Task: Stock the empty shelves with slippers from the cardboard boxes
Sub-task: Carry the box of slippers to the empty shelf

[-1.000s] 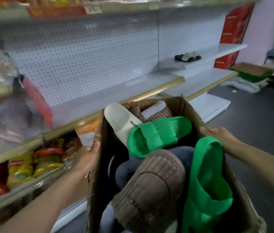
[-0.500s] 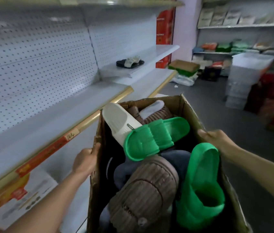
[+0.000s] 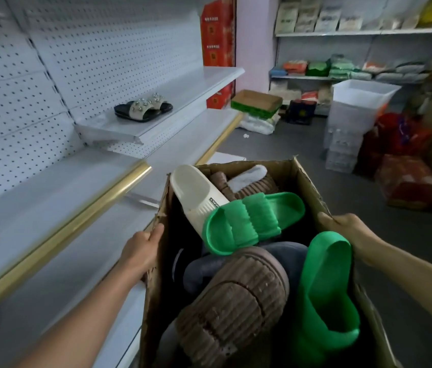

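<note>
Carrying the open brown cardboard box [image 3: 306, 179] w/ both hands: left hand [image 3: 140, 251] has its fingers curled over the box's left rim, right hand [image 3: 347, 229] clamps the right rim. Box sits beside the bare white metal shelves w/ gold front trim [image 3: 119, 187]. Slippers are heaped above the rim. Main risk, probably: the ribbed green foam slide [image 3: 252, 221] and cream rubber slide [image 3: 196, 197] lie loose on top near the far-left corner, so any tilt toward the shelf could tip them out. Torn left wall may buckle under grip. Brown corduroy slipper [image 3: 233, 312] fills the near edge.
</note>
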`<state>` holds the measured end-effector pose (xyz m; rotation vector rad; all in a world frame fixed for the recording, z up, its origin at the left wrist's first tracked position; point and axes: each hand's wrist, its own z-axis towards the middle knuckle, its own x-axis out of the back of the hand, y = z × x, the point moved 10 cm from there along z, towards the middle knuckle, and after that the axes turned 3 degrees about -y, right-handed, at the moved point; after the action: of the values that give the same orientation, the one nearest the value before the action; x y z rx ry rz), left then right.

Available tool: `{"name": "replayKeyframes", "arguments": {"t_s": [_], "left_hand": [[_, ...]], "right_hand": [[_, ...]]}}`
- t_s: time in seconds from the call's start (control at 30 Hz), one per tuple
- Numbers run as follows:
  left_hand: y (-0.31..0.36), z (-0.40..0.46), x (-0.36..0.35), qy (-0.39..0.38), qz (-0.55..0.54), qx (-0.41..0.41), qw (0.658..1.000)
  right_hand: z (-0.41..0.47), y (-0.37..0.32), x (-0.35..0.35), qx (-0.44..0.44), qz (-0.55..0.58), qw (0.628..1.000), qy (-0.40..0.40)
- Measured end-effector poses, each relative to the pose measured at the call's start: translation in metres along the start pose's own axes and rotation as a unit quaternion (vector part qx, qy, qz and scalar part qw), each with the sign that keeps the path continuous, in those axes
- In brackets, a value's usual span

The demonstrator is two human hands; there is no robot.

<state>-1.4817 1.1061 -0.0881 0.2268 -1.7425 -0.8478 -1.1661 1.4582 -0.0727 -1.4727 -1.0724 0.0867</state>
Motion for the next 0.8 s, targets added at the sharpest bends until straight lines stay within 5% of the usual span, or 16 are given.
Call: {"name": "replayKeyframes", "arguments": {"t_s": [0.8], "left_hand": [[0.353, 0.476, -0.247, -0.074, 0.042, -0.068, 0.994]], "right_hand": [[0.511, 0.02, 0.213, -0.065, 0.028, 0.992, 0.102]]}}
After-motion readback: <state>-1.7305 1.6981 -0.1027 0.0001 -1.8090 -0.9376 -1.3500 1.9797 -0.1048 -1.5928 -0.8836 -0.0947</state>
